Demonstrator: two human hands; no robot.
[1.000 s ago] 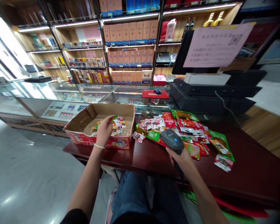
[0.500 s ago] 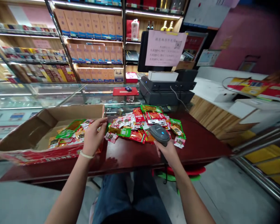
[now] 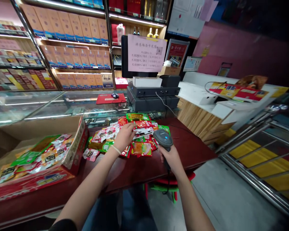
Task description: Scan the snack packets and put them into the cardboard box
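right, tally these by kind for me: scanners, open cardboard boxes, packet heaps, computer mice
Scanners: 1, held in the right hand
Open cardboard boxes: 1
Packet heaps: 2, one on the table, one in the box
Computer mice: 1, on a red mat
Total: 5
Single packets overlap too much to count.

Open tabletop stretches right of the right hand, with another bare strip between the forearms. A handheld scanner in that hand bars the left hand's straight path rightward; heaped packets crowd beneath and ahead, a carton walls off the left, and black boxes rise beyond.
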